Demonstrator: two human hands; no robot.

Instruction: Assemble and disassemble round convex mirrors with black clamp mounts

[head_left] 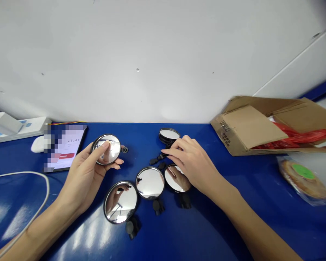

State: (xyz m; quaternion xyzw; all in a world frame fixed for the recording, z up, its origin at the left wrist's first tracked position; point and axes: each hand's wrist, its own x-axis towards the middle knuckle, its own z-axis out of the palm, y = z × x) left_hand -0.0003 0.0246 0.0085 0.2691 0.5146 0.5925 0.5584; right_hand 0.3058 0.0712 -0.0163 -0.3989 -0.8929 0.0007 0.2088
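Between my left hand and right hand, nearer me: three round mirrors, glass up.
Held mirror: gripped in my left hand, thumb across its glass.
Right fingertips: drawn close together at small black parts; whether I grip one, I cannot tell.
Just past my right fingertips: another round mirror.
Right of my right hand: open cardboard box.

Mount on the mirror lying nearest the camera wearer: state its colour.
The mount is black, seen best in the head view.

Round black-rimmed mirror held in left hand.
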